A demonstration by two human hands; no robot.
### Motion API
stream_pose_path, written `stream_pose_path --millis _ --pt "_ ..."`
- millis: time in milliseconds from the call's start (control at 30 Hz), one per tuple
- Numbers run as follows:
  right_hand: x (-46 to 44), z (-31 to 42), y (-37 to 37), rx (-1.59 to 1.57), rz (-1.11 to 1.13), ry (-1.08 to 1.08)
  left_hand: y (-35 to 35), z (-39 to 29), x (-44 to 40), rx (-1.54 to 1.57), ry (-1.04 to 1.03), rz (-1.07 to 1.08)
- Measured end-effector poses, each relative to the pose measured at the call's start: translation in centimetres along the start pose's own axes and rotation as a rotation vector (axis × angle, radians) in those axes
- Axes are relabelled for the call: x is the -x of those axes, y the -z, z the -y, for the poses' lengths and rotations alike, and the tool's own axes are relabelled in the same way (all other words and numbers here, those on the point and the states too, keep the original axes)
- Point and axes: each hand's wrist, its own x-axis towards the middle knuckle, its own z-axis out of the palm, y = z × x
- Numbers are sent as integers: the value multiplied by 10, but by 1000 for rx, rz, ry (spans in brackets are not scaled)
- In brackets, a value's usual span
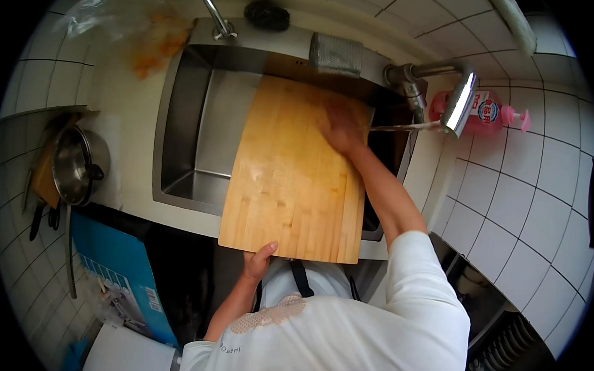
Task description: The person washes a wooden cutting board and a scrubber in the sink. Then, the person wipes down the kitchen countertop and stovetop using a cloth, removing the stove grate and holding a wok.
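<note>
A large wooden cutting board (294,179) lies tilted over the steel sink (178,122), its near end sticking out past the front edge toward my body. My left hand (260,261) grips that near edge, thumb on top and fingers hidden underneath. On the board's upper right part rests my right hand (343,129), flat and a little blurred, with nothing seen in it. A stream of water (404,127) runs from the faucet (460,103) toward the board beside my right hand.
A pink pump bottle (486,113) stands right of the faucet. On the sink's back rim are a grey cloth (335,55), a dark scrubber (267,14) and a small tap (218,19). A metal pot (82,165) is at left, above a blue box (120,271).
</note>
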Motion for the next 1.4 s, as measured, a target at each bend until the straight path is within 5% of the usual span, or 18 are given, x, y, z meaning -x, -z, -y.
stream_pose_path --millis 67,167,233,367,533,600,667,767,833,967,1033,1067,1133,1267,1400 --pt "31 22 -3 -30 -81 151 0 -1 -4 -10 -13 -2" --pt "40 55 33 -323 29 32 -6 -3 -6 46 -16 -16" --pt "19 77 66 -163 -491 290 -8 -5 -4 115 23 -31" --pt "-60 79 89 292 -838 216 -4 -1 -5 64 -8 -15" --pt "-5 45 77 -41 -585 160 -1 2 -7 22 -24 -11" --pt "52 12 36 -138 -412 333 -1 2 -5 16 -23 -15" --pt "99 23 16 150 -135 305 -3 2 -4 4 -25 -25" --pt "35 -3 11 16 24 214 -8 -4 -2 31 -4 -67" --pt "-16 -25 -1 -35 -65 125 -5 -5 -2 -36 7 -44" --pt "25 18 17 -46 -30 19 4 -2 -3 -10 72 20" --pt "79 38 0 135 -167 376 -2 -6 -4 -50 -9 24" --pt "75 37 6 138 -164 374 -2 -5 -3 -46 -6 25" --pt "50 25 24 -136 78 259 4 -2 -3 -50 62 43" --pt "-13 -17 -1 84 -220 -177 -11 -10 -2 -15 -48 -95" --pt "-12 85 -1 -73 3 -55 -5 -6 -1 -27 33 -39"
